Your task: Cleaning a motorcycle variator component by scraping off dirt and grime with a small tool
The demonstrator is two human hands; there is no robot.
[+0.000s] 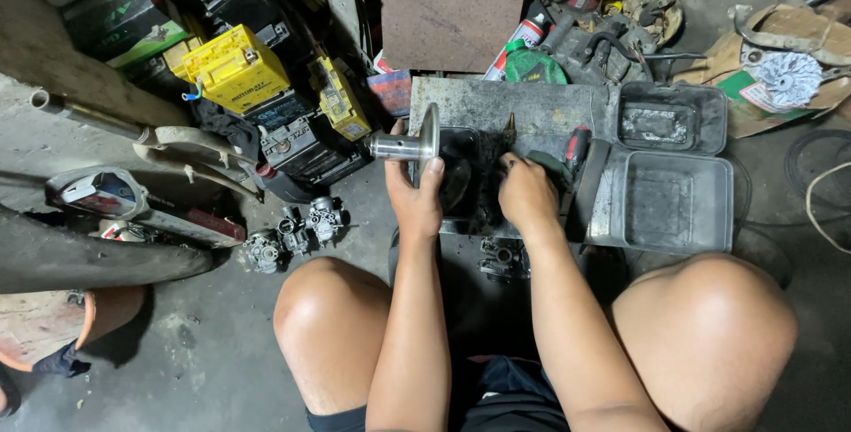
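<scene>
We hold a metal flanged shaft (409, 143), a short polished cylinder with a round disc at its end, level and pointing toward nine o'clock over the left edge of a grimy steel plate (496, 108) on the floor. Our left hand (415, 191) has its fingers clenched around the shaft just below the disc, thumb up against the flange. At three o'clock from it, our right hand (525, 193) presses down into a dark, greasy part (461, 179) lying in a shallow black tray; whether those fingers grip anything we cannot tell, since the knuckles hide them.

To do this well, we judge the shaft should stay level and clear of the grit, with the right hand steadying the dirty part.

Further toward three o'clock lies an open metal box (674, 197) and a red-handled screwdriver (576, 147). At nine o'clock sit two carburettors (306, 224), and at eleven o'clock a stack of yellow batteries (235, 69).
</scene>
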